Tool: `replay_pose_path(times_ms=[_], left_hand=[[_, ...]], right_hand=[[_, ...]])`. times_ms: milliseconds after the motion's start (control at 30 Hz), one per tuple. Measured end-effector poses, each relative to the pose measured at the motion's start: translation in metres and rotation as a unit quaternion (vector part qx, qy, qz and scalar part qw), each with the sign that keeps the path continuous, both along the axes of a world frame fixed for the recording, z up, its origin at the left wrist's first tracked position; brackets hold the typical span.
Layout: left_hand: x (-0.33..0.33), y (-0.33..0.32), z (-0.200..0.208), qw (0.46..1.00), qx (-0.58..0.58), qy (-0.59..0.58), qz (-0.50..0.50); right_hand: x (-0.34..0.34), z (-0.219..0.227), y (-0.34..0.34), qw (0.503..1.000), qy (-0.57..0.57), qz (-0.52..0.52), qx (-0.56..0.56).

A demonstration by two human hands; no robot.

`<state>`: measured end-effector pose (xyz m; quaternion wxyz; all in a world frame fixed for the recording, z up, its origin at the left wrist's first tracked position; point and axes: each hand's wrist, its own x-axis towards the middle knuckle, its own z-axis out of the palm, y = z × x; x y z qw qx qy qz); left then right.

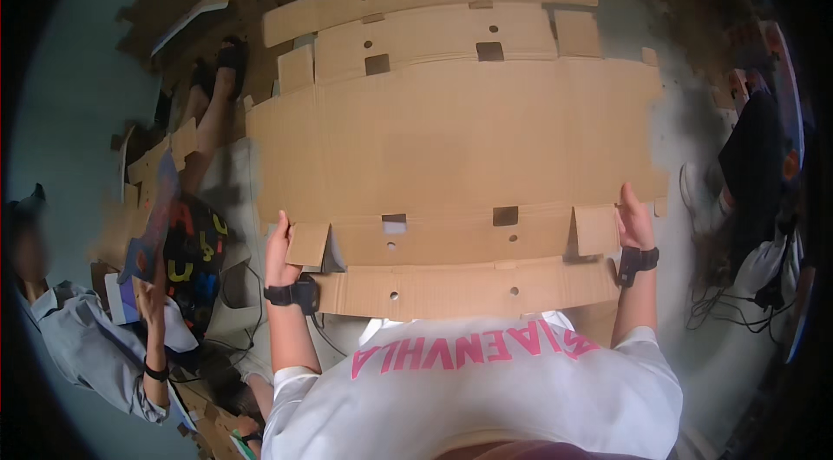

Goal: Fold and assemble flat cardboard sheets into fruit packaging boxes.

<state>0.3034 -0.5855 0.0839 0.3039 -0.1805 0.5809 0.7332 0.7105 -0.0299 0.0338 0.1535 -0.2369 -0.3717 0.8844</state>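
A large flat cardboard box blank (451,139) spans the middle of the view, its plain brown side up. It has crease lines, square cut-outs and small round holes along its near and far panels. My left hand (279,252) grips its near left edge, thumb up along the side. Gripping the near right edge, my right hand (636,221) mirrors it. The fingers of both hands are mostly hidden under the board. Beside each hand a small flap is bent up, the left flap (308,244) and the right flap (595,231). The near panel lies close to my shirt.
On the left, a co-worker (91,343) in a grey shirt holds a printed cardboard piece (149,239). A second person's sandalled feet (227,61) show at upper left. Far right, someone in dark trousers (751,174) is near a floor with cables (737,304). Cardboard is stacked behind.
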Motion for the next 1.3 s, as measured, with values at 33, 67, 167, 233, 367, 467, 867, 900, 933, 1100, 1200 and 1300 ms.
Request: replay_pose_path(times_ms=[33,67,167,233,367,467,867,900,933,1100,1200,1300], left_hand=[[-0.005,-0.005,0.0,0.999,0.031,0.006,-0.025],[-0.008,-0.006,0.006,0.996,-0.041,0.046,-0.057],[-0.004,0.005,0.058,0.833,-0.478,0.179,-0.213],[0.009,0.024,0.116,0.621,-0.716,0.25,-0.198],[0.008,0.086,0.218,0.598,-0.626,0.466,-0.181],[-0.03,0.144,0.248,0.59,-0.448,0.622,-0.254],[-0.235,0.376,0.174,0.355,-0.439,0.733,-0.38],[-0.24,0.381,0.165,0.37,-0.475,0.677,-0.423],[-0.244,0.385,0.159,0.368,-0.445,0.709,-0.404],[-0.227,0.37,0.163,0.447,-0.391,0.627,-0.504],[-0.196,0.346,0.181,0.462,-0.363,0.683,-0.434],[-0.158,0.319,0.2,0.428,-0.385,0.723,-0.381]], right_hand=[[0.003,-0.001,-0.001,0.998,-0.045,-0.031,-0.015],[0.005,0.0,-0.002,0.995,-0.086,-0.043,0.006],[0.01,0.005,-0.011,0.989,-0.137,-0.053,0.011],[0.01,0.013,-0.022,0.986,-0.154,-0.065,-0.002],[-0.001,0.022,-0.038,0.98,-0.157,-0.12,0.031],[-0.004,0.022,-0.041,0.955,-0.225,-0.127,0.146],[0.018,0.07,-0.065,0.829,-0.393,0.045,0.396],[0.021,0.084,-0.068,0.76,-0.449,0.106,0.458],[0.024,0.098,-0.071,0.755,-0.445,0.092,0.472],[0.019,0.17,-0.084,0.675,-0.363,0.048,0.64],[-0.007,0.187,-0.076,0.713,-0.29,0.064,0.636],[-0.051,0.172,-0.049,0.811,-0.256,0.09,0.519]])
